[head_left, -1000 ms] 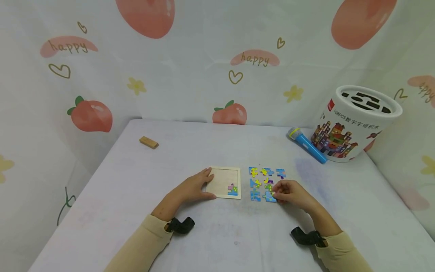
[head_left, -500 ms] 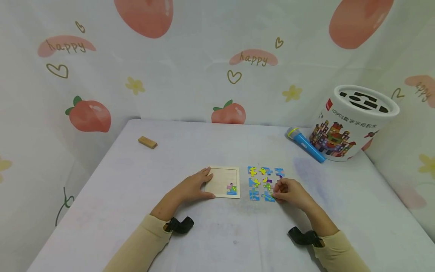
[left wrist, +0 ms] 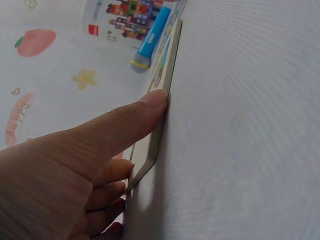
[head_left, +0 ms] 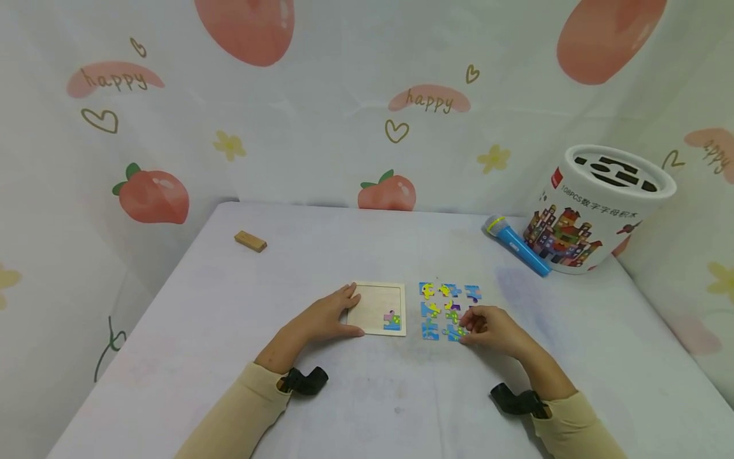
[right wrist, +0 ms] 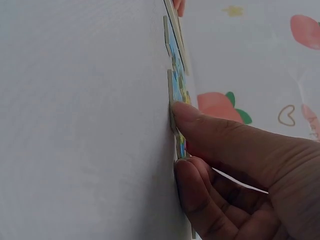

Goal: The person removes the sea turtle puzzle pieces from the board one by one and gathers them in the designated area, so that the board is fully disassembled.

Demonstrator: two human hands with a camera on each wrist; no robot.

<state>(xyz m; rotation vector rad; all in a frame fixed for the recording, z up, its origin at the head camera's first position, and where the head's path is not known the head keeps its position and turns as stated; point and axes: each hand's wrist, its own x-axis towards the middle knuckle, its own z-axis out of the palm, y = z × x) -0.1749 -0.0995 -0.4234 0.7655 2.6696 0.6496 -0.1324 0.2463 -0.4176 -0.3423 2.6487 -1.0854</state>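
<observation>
A square wooden puzzle tray [head_left: 369, 303] lies flat on the table, with a few joined pieces [head_left: 392, 322] in its near right corner. My left hand [head_left: 323, 315] holds the tray at its left side; in the left wrist view the thumb [left wrist: 150, 102] presses on the near edge and the fingers bend round the side. To the right, loose jigsaw pieces [head_left: 429, 310] lie in rows. My right hand [head_left: 493, 328] pinches the near right puzzle piece [head_left: 453, 335] between thumb and index finger, still down at table level. Its fingers partly cover neighbouring pieces.
A blue toy microphone [head_left: 518, 245] leans against a large white bucket [head_left: 579, 217] at the back right. Far left on the white-covered table [head_left: 172, 357] lies a small wooden block [head_left: 250, 241]. A printed cloth [head_left: 321, 140] hangs behind the table.
My right thumb and index finger have spread a little apart at the near right piece, the thumb coming down to its near edge. The left hand and tray have stayed put.
</observation>
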